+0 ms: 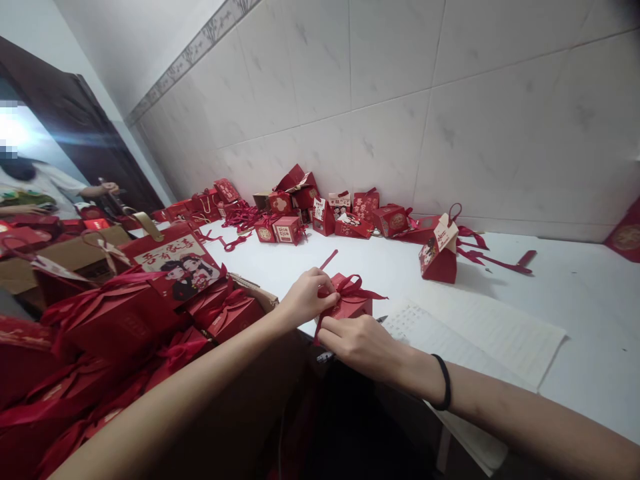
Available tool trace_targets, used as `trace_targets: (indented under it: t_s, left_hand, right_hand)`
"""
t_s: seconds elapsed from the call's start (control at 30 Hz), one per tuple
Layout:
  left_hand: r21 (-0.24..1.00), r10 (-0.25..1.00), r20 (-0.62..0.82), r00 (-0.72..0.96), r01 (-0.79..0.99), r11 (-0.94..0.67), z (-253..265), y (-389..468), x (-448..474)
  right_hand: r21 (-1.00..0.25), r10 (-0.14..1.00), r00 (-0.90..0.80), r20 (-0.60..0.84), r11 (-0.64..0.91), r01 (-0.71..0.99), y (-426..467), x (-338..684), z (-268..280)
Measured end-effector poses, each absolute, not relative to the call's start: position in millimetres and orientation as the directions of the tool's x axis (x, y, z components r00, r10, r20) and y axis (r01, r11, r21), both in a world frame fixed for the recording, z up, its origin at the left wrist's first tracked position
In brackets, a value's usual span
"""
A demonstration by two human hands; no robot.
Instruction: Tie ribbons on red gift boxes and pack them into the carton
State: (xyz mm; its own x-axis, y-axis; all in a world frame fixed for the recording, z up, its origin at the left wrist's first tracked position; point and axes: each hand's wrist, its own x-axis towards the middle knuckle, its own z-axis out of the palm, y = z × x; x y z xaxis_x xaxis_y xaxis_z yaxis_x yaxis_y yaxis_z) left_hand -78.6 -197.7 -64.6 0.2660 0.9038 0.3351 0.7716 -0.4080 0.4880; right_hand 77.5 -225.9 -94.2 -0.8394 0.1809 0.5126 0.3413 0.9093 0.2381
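A small red gift box (357, 306) sits at the front edge of the white table, with a dark red ribbon (351, 285) tied in a bow on top. My left hand (311, 295) comes in from the left, its fingers pinched on the ribbon beside the bow. My right hand (361, 343), with a black band on the wrist, is closed at the box's near left corner, where a ribbon tail hangs. Its fingertips partly cover that tail and the front of the box.
A cardboard carton (257, 288) heaped with red ribboned boxes stands left. More boxes (285, 230) and loose ribbons line the wall. A house-shaped box (440, 257) stands at right, behind written paper sheets (465, 333). A pen lies near my right hand. Another person (45, 183) is far left.
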Motion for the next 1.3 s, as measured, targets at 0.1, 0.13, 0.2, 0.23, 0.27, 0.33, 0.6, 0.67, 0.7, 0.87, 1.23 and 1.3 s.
trace_targets:
  t_s: [0.1,0.13,0.2,0.23,0.27,0.33,0.6,0.67,0.7,0.87,1.23,1.3]
  left_hand:
    - [0.486,0.903,0.330,0.275,0.771,-0.412,-64.3,-197.8,-78.8]
    - [0.485,0.903,0.329,0.277,0.770,-0.413,-64.2,-198.0,-78.8]
    - [0.485,0.902,0.328,0.281,0.769,-0.416,-63.8,-198.4,-78.6]
    - [0.484,0.902,0.328,0.280,0.770,-0.415,-63.6,-198.7,-78.3]
    - [0.483,0.903,0.327,0.279,0.772,-0.413,-63.3,-199.0,-78.0]
    - [0.480,0.904,0.323,0.280,0.775,-0.411,-62.7,-199.5,-77.4]
    - [0.477,0.908,0.306,0.285,0.780,-0.405,-61.9,-199.3,-76.6]
    - [0.477,0.914,0.298,0.276,0.786,-0.393,-61.8,-198.7,-76.1]
    - [0.476,0.916,0.294,0.273,0.789,-0.388,-61.6,-198.5,-76.0]
    - [0.461,0.910,0.291,0.294,0.791,-0.403,-61.0,-197.8,-77.2]
    - [0.451,0.888,0.304,0.344,0.769,-0.452,-59.0,-202.1,-79.2]
    - [0.457,0.893,0.309,0.328,0.772,-0.442,-58.2,-202.7,-79.2]
  right_hand:
    - [0.232,0.175,-0.845,0.505,0.916,0.328,-226.0,78.0,-92.9]
    - [0.231,0.174,-0.850,0.497,0.918,0.323,-226.0,78.1,-92.5]
    - [0.232,0.172,-0.857,0.485,0.920,0.316,-225.9,78.2,-91.9]
    - [0.234,0.168,-0.861,0.480,0.922,0.310,-225.8,78.3,-91.7]
    - [0.236,0.162,-0.865,0.474,0.924,0.302,-225.8,78.4,-91.4]
    - [0.238,0.153,-0.870,0.468,0.927,0.291,-225.9,78.7,-91.1]
    - [0.216,0.133,-0.865,0.483,0.940,0.265,-225.3,79.2,-93.1]
    - [0.206,0.117,-0.869,0.480,0.948,0.242,-226.0,78.4,-94.9]
    - [0.205,0.108,-0.872,0.477,0.951,0.230,-227.0,77.9,-95.9]
    - [0.180,0.115,-0.870,0.480,0.958,0.225,-233.6,77.3,-94.0]
    - [-0.457,0.885,-0.416,0.211,0.465,0.758,-170.3,111.0,-46.7]
    - [-0.597,0.913,-0.403,0.066,0.360,0.717,-160.8,111.2,-50.8]
